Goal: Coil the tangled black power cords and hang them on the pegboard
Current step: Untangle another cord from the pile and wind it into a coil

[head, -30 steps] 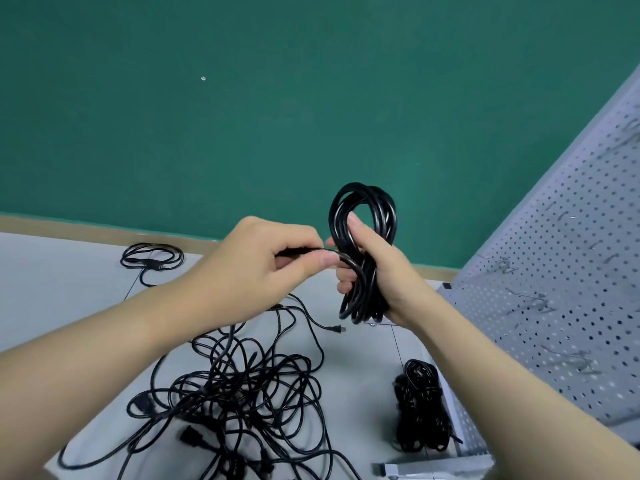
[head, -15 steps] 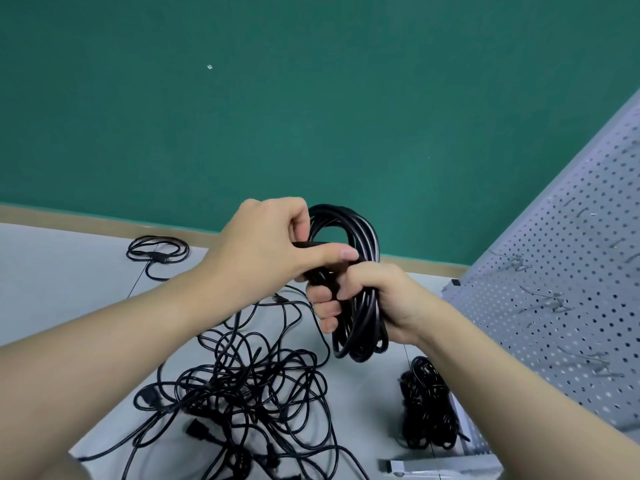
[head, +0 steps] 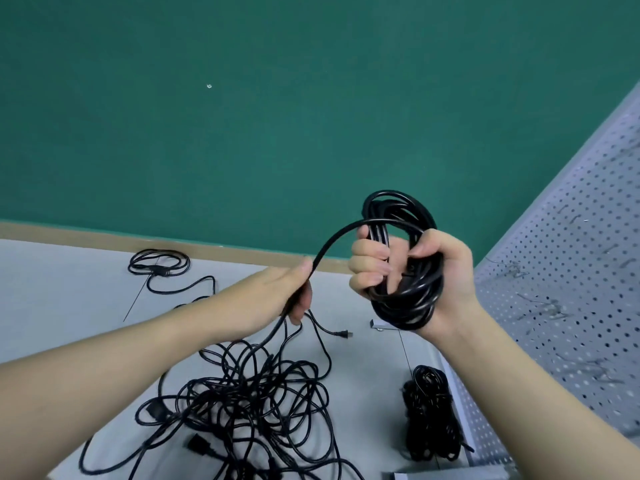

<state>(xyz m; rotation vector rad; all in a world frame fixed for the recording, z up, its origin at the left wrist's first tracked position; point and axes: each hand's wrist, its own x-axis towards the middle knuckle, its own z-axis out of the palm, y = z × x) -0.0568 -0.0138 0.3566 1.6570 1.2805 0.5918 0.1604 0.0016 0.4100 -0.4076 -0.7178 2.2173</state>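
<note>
My right hand (head: 440, 271) grips a coil of black power cord (head: 412, 299), held up in front of the green wall. One free strand arcs from the coil's top down to my left hand (head: 277, 296), which pinches it between thumb and fingers. From there the strand drops into a tangled pile of black cords (head: 252, 407) on the white table (head: 52, 289). The grey pegboard (head: 571, 289) leans at the right, with several wire hooks on it.
A small looped cord (head: 159, 265) lies at the table's back left. A finished black bundle (head: 431, 417) sits by the pegboard's lower edge. A loose plug (head: 343, 334) lies below my hands. A white box corner (head: 450, 474) shows at the bottom.
My left hand has pulled away from the coil to the left and down, drawing out a strand. The right hand has turned the coil and moved right.
</note>
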